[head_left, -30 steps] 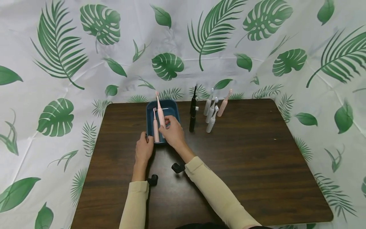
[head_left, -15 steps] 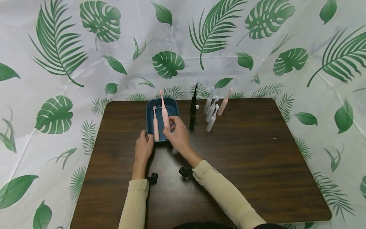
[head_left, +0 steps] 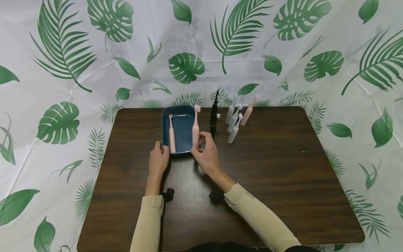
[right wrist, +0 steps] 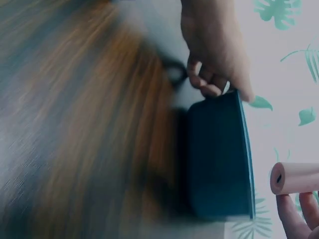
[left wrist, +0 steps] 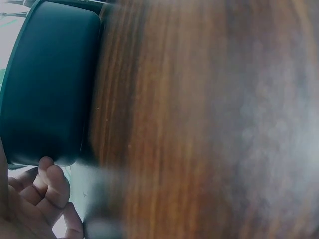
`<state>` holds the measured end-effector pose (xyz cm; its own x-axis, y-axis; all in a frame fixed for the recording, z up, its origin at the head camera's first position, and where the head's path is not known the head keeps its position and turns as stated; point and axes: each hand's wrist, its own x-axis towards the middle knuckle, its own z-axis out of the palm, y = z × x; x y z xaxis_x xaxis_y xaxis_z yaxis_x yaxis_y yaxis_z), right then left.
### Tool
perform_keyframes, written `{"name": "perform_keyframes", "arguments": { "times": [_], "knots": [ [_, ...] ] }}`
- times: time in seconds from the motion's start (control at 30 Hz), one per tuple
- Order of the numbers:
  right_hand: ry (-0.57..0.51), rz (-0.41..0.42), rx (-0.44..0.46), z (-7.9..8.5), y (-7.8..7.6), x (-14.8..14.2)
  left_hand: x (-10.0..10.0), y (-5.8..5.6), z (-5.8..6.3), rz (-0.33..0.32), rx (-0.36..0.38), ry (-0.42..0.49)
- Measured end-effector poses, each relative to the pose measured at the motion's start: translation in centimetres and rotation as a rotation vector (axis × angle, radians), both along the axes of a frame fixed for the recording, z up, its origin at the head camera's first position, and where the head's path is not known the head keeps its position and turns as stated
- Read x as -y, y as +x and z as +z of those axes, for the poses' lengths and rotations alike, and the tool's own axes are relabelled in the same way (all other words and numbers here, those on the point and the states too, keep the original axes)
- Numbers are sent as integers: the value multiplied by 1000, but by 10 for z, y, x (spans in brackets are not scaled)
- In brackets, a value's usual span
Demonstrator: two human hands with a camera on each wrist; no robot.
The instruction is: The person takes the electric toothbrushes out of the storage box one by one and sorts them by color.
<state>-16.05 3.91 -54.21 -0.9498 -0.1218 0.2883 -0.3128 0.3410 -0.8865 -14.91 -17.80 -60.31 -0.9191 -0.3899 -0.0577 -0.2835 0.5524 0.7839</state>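
My right hand (head_left: 207,154) holds a pink electric toothbrush (head_left: 195,133) upright over the right edge of a blue tray (head_left: 185,131), brush head up. In the right wrist view the flat base of its handle (right wrist: 280,178) shows above the curled fingers. At the tray's near left corner, my left hand (head_left: 158,159) grips the rim, thumb on top and fingers folded against the outer wall. A second pink electric toothbrush (head_left: 172,138) lies inside the tray along its left side.
Right of the tray, two black electric toothbrushes (head_left: 213,120), three white electric toothbrushes (head_left: 233,134) and a pink one (head_left: 247,115) stand upright in a cluster. They stand near the back edge of the brown wooden table (head_left: 283,189). A leaf-patterned cloth (head_left: 141,73) hangs behind.
My right hand has carried the pink electric toothbrush rightward, from over the tray's middle to its right edge. My left hand keeps its grip on the tray.
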Motion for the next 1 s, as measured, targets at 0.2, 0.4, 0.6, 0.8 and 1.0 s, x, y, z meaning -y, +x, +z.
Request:
{"name": "perform_keyframes", "arguments": {
  "times": [0.2, 0.4, 0.6, 0.8, 1.0],
  "knots": [
    [-29, -28, -23, -5, 3, -20, 0, 0, 2, 1, -5, -8],
    [-98, -75, -135, -7, 6, -32, -2, 0, 2, -14, -4, -8],
    [-124, -122, -154, -10, 9, -49, -3, 1, 3, -15, -1, -5],
    [-145, -186, -152, -14, 13, -67, -3, 2, 4, -28, -6, 3],
    [-116, -246, -156, -24, 11, -90, -4, 2, 3, -23, -5, -2]
  ]
}}
